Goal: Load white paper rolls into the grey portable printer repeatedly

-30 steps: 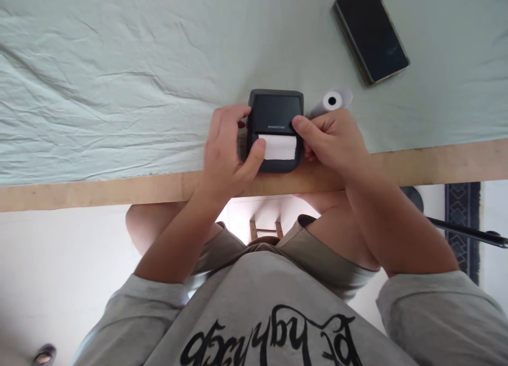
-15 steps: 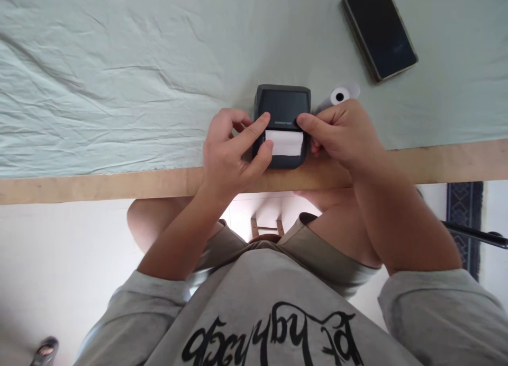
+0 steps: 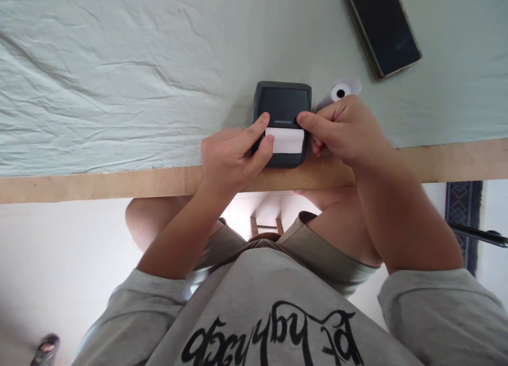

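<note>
A small black receipt printer [image 3: 282, 104] lies at the table's front edge, a short white strip of paper [image 3: 288, 141] lying across its front part. My left hand [image 3: 232, 157] is closed about the printer's left side. Its index fingertip rests on the dark lid and its thumb tip on the paper's left end; the other fingers are bent and partly hidden. On the other side, my right hand [image 3: 347, 130] holds the right edge, thumb on the lid's corner and curled fingers against the side. A white paper roll [image 3: 350, 85] lies just beyond my right hand, partly covered by it.
A black smartphone [image 3: 383, 29], looking thick in its case, lies at the back right. Pale green wrinkled cloth [image 3: 119, 80] covers the table, leaving a wooden front edge [image 3: 99, 185] bare. My legs are under that edge.
The outer fingers of my left hand have come down and curled in beside the printer. Both hands keep their places on it, and the view has shifted slightly.
</note>
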Demonstrator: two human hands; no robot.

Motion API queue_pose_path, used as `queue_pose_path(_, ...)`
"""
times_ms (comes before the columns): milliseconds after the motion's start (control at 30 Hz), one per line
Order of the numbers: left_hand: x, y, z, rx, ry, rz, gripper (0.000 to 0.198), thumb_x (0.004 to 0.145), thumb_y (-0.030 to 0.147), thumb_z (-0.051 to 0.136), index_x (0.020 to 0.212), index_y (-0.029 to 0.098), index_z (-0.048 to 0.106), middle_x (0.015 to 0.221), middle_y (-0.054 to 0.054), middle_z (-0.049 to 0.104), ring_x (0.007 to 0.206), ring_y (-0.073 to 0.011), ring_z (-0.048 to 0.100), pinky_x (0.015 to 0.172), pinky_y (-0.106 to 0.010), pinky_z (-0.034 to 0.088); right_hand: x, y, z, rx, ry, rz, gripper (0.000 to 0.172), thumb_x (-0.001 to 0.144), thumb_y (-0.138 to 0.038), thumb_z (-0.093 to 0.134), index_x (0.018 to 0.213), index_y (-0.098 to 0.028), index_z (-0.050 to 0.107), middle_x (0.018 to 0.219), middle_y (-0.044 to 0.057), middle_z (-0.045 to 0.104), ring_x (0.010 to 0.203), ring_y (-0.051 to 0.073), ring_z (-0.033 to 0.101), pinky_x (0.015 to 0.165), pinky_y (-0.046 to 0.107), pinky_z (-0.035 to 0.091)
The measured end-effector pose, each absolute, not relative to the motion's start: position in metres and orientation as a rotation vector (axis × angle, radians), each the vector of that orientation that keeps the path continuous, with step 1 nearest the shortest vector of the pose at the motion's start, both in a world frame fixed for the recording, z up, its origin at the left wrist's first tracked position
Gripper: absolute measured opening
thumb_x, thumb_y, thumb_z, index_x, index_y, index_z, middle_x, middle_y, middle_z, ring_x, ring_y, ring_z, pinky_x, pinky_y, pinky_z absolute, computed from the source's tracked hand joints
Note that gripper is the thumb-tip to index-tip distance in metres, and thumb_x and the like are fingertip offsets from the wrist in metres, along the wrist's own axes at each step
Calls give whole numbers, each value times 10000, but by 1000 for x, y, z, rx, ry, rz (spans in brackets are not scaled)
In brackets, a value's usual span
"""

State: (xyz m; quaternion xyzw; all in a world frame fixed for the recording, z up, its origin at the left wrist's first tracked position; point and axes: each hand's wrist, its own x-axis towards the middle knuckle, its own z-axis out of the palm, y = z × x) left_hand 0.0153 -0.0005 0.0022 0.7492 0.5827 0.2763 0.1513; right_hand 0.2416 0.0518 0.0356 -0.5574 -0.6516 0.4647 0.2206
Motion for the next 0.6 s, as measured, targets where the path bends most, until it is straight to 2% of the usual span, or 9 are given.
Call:
queue_pose_path(133,15,-1,2,2133,1698,789,598,1108,626,334,1369,306,767,747,-31,730,696,-206,666,687,-368,533,237,52,39,-1656,-1799,1260,592,1000,-376,718,455,-213,551,417,-12,520,391,98,467,445,298,373)
queue_pose_path(433,14,1,-12,2225,1570,1074,419,1089,503,490,1296,284,781,647,27,671,579,-141,606,596,-289,483,230,47,53,-1810,-1821,1260,608,1014,-392,677,448,-212,549,429,-5,547,427,111,500,482,313,362)
queue_pose_path(500,12,-2,-8,2215,1512,1099,400,1091,489,504,1328,287,754,619,37,609,578,-148,605,628,-297,515,229,45,52,-1860,-1822,1243,633,1032,-430,653,450,-212,531,440,0,543,446,114,502,503,322,357)
queue_pose_path(600,6,-9,4,2193,1456,1116,383,1094,500,490,1349,301,696,768,-3,677,732,-202,684,779,-375,595,228,43,49,-1915,-1866,1106,660,1042,-468,639,453,-214,484,458,2,515,471,112,463,523,340,303)
